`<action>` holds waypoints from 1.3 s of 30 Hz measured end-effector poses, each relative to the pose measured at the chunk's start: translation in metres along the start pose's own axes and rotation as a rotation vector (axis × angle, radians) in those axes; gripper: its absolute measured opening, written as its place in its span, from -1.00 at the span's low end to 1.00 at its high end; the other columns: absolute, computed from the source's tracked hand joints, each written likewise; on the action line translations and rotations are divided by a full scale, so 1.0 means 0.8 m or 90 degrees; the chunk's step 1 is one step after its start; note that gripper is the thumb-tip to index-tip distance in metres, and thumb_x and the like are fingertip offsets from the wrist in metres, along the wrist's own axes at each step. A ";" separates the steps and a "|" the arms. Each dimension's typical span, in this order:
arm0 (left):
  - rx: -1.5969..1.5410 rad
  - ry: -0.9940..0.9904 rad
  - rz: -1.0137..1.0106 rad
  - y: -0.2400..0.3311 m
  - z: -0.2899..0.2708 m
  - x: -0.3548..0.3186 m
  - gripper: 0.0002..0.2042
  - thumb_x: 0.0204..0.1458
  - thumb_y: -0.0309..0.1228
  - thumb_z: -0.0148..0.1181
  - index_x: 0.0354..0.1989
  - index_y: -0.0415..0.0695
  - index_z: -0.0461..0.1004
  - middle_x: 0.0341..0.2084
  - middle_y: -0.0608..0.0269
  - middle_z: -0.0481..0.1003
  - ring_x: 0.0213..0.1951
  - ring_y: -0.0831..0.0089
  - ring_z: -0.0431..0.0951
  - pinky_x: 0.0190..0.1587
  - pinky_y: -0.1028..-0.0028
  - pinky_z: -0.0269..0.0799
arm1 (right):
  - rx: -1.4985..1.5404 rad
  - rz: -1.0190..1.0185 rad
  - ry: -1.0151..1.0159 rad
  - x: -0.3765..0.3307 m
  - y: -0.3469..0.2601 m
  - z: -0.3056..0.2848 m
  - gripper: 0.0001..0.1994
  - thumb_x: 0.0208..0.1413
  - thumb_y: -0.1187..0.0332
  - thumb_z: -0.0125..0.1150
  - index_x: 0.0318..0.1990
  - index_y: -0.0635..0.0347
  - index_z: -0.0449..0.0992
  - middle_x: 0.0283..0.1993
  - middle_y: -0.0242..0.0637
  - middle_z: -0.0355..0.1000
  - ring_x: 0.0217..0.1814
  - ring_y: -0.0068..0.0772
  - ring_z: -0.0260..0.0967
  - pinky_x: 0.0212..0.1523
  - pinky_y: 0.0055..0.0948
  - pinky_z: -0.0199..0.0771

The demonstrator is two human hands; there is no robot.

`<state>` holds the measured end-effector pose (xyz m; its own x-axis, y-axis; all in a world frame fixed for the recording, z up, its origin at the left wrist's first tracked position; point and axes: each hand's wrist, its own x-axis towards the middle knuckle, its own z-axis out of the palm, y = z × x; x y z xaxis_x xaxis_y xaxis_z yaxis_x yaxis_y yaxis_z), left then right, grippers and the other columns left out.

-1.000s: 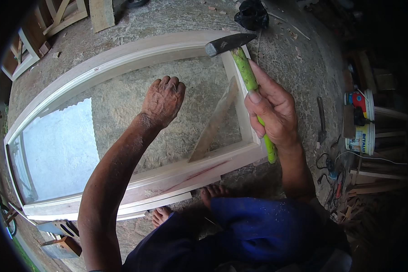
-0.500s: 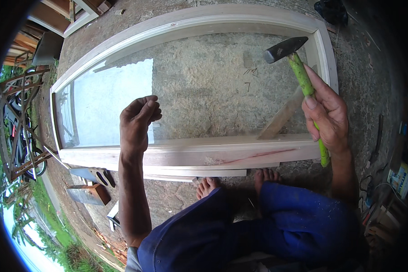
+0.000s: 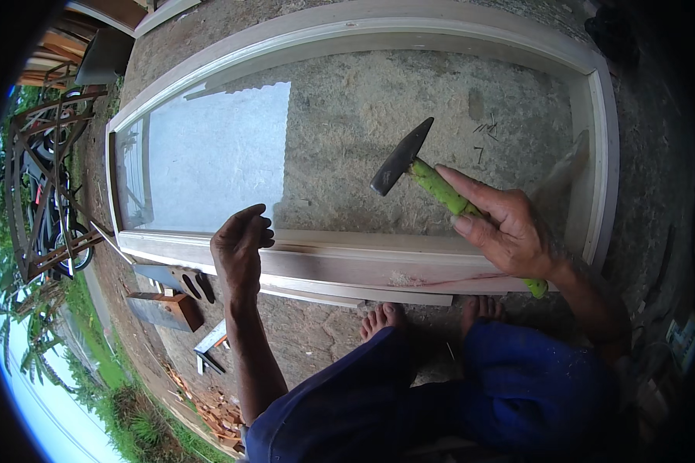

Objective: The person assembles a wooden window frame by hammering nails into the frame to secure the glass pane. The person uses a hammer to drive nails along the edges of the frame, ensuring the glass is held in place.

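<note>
My right hand (image 3: 506, 228) grips a hammer (image 3: 439, 187) by its lime-green handle. The dark metal head tilts over the glass pane (image 3: 347, 139) of a large pale wooden frame (image 3: 440, 266) lying on the ground. My left hand (image 3: 241, 241) is closed, thumb against the fingers, above the near rail of the frame. Whatever it pinches, if anything, is hidden or too small to make out. Several small nails (image 3: 484, 131) show within the frame, right of the hammer head.
Left of my feet lie a handsaw (image 3: 174, 278), a wooden block (image 3: 184, 311) with a grey face and a square (image 3: 211, 339). Pale wood strips (image 3: 409, 296) run along the near rail. Motorcycles (image 3: 58, 193) stand behind a brown lattice at far left.
The hammer and my right hand have moved left, and the hammer head is lower in the view. My left hand stays closed, now nearer the near rail. The whole view has shifted.
</note>
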<state>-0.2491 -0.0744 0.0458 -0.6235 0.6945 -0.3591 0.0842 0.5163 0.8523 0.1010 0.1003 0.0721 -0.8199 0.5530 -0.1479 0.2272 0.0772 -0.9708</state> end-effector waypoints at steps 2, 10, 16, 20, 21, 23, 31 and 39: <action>0.045 -0.010 0.005 0.002 0.003 0.009 -0.80 0.26 -0.48 0.17 -0.04 -0.27 0.63 -0.39 0.21 0.63 -0.38 0.54 0.59 -0.33 0.52 0.50 | -0.027 0.009 -0.030 0.014 0.010 -0.004 -0.37 0.32 0.49 0.12 0.52 0.27 0.12 0.09 -0.07 0.60 -0.35 -0.58 0.48 -0.17 -0.48 0.53; 0.082 0.022 0.008 -0.005 0.004 0.038 -0.75 0.14 -0.50 0.25 -0.03 -0.29 0.52 -0.43 0.20 0.62 -0.39 0.53 0.57 -0.26 0.48 0.47 | -0.039 0.016 -0.096 0.069 0.045 -0.021 -0.42 0.37 0.39 0.10 0.48 0.37 0.15 -0.41 0.04 0.55 -0.48 -0.36 0.51 -0.33 -0.31 0.53; 0.049 -0.007 -0.029 -0.017 -0.046 0.055 -0.86 0.13 -0.46 0.31 -0.23 -0.30 0.63 -0.32 0.14 0.68 -0.24 0.46 0.64 -0.09 0.45 0.49 | -0.046 -0.013 -0.122 0.112 0.027 0.025 -0.42 0.35 0.40 0.12 0.47 0.37 0.16 -0.44 0.01 0.54 -0.50 -0.40 0.51 -0.36 -0.32 0.53; 0.381 0.007 -0.005 -0.021 -0.065 0.055 -0.82 0.13 -0.39 0.31 -0.23 -0.27 0.67 -0.29 0.09 0.68 -0.19 0.33 0.67 -0.07 0.37 0.50 | -0.044 0.072 -0.212 0.134 0.022 0.042 -0.38 0.34 0.43 0.10 0.50 0.34 0.12 -0.32 -0.01 0.58 -0.45 -0.45 0.50 -0.27 -0.36 0.54; 0.398 0.002 -0.016 -0.021 -0.068 0.055 -0.81 0.12 -0.38 0.31 -0.23 -0.25 0.68 -0.28 0.08 0.68 -0.18 0.29 0.67 -0.06 0.35 0.51 | -0.055 0.087 -0.223 0.140 0.022 0.047 -0.38 0.34 0.43 0.10 0.50 0.33 0.12 -0.35 -0.03 0.57 -0.47 -0.46 0.47 -0.29 -0.36 0.53; 0.431 -0.009 -0.033 -0.019 -0.072 0.057 -0.80 0.12 -0.35 0.31 -0.22 -0.23 0.69 -0.27 0.06 0.67 -0.16 0.21 0.67 -0.04 0.33 0.51 | -0.067 0.099 -0.234 0.150 0.023 0.058 -0.39 0.33 0.43 0.11 0.50 0.32 0.13 -0.43 -0.08 0.53 -0.52 -0.49 0.43 -0.34 -0.37 0.51; 0.501 -0.063 -0.056 -0.011 -0.071 0.072 -0.72 0.11 -0.22 0.26 -0.23 -0.17 0.72 -0.22 0.03 0.68 -0.11 0.12 0.68 0.07 0.22 0.49 | -0.058 0.109 -0.255 0.183 0.029 0.093 -0.40 0.33 0.43 0.09 0.50 0.26 0.15 -0.45 -0.07 0.53 -0.54 -0.47 0.43 -0.40 -0.35 0.51; 0.525 -0.075 -0.036 -0.013 -0.070 0.070 -0.76 0.10 -0.24 0.25 -0.28 -0.13 0.73 -0.25 0.05 0.68 -0.12 0.13 0.66 0.08 0.18 0.47 | -0.068 0.048 -0.246 0.207 0.043 0.135 -0.46 0.32 0.40 0.06 0.42 0.30 0.19 -0.26 0.07 0.58 -0.39 -0.25 0.61 -0.29 -0.25 0.70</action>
<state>-0.3286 -0.0685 0.0383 -0.5619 0.6810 -0.4696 0.6265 0.7211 0.2960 -0.0838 0.1053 -0.0065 -0.9313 0.2092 -0.2980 0.3311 0.1459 -0.9323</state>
